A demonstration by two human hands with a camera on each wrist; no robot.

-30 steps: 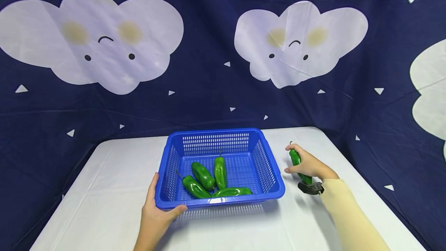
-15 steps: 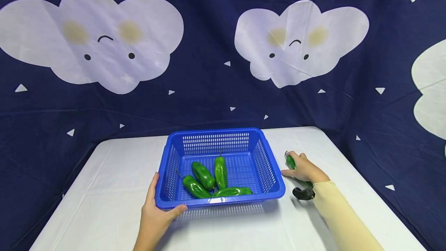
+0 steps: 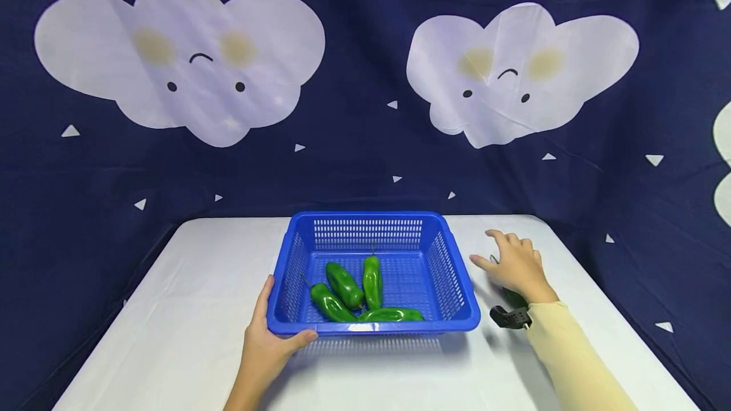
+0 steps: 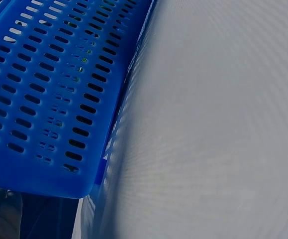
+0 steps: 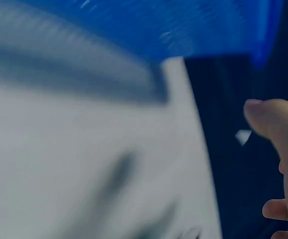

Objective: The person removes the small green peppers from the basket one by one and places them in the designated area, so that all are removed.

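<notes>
A blue plastic basket (image 3: 374, 327) with slotted walls stands on the white table. Several green peppers (image 3: 344, 285) lie inside it, toward the front left. My left hand (image 3: 267, 344) holds the basket's front left corner, thumb along the front rim and fingers at the left side. To the right of the basket, my right hand (image 3: 518, 265) is spread with nothing in its grasp. Another green pepper (image 3: 515, 298) lies on the table beneath that hand and wrist, mostly hidden; its stem shows by the thumb. In the right wrist view the thumb (image 5: 278, 119) stands apart from the fingers.
A white cloth covers the table (image 3: 171, 309). Behind it hangs a dark blue curtain (image 3: 354, 170) printed with clouds and small triangles. A black strap device (image 3: 510, 317) sits on the right wrist, at the end of a pale yellow sleeve (image 3: 571, 354).
My right hand has set the pepper down on the table, let go and lifted its fingers off. The head view has shifted slightly left. The left hand keeps its hold on the basket.
</notes>
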